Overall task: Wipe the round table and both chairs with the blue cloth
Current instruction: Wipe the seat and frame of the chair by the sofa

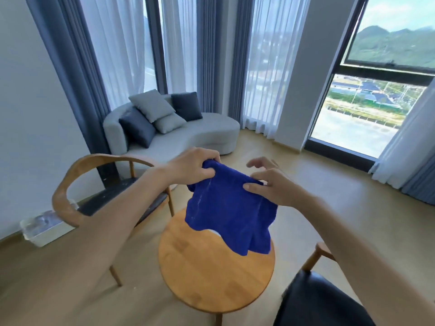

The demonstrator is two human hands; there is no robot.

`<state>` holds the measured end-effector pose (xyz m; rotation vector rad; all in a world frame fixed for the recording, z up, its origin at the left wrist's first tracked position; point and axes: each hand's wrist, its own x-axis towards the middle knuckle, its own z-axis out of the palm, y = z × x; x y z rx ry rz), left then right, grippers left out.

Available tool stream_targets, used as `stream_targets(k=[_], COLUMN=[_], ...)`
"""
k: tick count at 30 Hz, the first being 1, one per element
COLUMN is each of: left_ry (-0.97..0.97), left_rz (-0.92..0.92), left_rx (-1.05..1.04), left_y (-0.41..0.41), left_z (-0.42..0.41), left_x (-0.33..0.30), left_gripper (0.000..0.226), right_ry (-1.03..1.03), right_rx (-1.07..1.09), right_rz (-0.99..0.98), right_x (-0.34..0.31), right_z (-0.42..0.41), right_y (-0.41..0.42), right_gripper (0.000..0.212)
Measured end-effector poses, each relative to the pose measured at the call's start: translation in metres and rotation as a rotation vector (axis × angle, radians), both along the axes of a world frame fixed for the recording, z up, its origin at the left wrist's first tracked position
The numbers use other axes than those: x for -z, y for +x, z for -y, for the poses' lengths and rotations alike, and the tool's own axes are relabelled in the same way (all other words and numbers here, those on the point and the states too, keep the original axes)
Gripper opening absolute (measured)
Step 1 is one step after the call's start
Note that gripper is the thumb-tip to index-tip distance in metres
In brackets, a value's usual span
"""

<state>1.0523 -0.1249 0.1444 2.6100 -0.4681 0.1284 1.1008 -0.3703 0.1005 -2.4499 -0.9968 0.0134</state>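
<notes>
Blue cloth (229, 208) held up in the air above the far part of the round table (211, 274), hanging down in soft folds, lower edge free and not touching the wood as far as can be told. Looks like light terry fabric: limp, easy to bunch, not slippery and not fragile, probably clinging a little to itself. Best taken along the upper edge or at two corners to spread it, then gathered into a flat pad under the palm for wiping. Left hand (190, 167), above the table's far left side, closed around the upper left corner of the cloth, fabric bunched inside curled fingers. Right hand (270, 182), above the table's far right side, pinching the upper edge between thumb and one or two fingers, while the other fingers stand spread and loose beyond the cloth. Small white thing on the tabletop, half hidden behind the hanging cloth, not possible to identify. First chair (98, 191), with curved wooden back and dark seat, just to the left of the table and a bit farther away. Second chair (317, 302) close to the table's near right side, only dark seat and a piece of wooden frame visible. Clear plastic box (44, 228) on the floor, left of the table beyond the first chair. Grey sofa (174, 132) with cushions well behind the table, near the curtained windows.
</notes>
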Motion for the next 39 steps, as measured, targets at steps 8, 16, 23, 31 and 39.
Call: stream_targets(k=[8,16,23,31,39], left_ry=[0.089,0.123,0.128,0.175,0.212], left_rz=[0.076,0.12,0.141,0.085,0.048], left_rx=[0.004,-0.029,0.019,0.134,0.066], left_y=[0.006,0.039,0.064,0.079,0.092], left_z=[-0.09,-0.17,-0.198,-0.21,-0.221], left_x=[-0.033,-0.027,-0.001,0.005,0.0], left_gripper=[0.017,0.009,0.01,0.02,0.019], right_ry=[0.237,0.139,0.231,-0.206,-0.357], right_rx=[0.002,-0.03,0.023,0.128,0.089], right_rz=[-0.181,-0.491,-0.57,-0.286,-0.256], right_x=[-0.015,-0.022,-0.014,-0.028,-0.026], right_z=[-0.091,-0.143,-0.164,-0.15,-0.143], right_y=[0.0,0.005,0.009,0.044,0.073], right_gripper=[0.035,0.014,0.014,0.009,0.007])
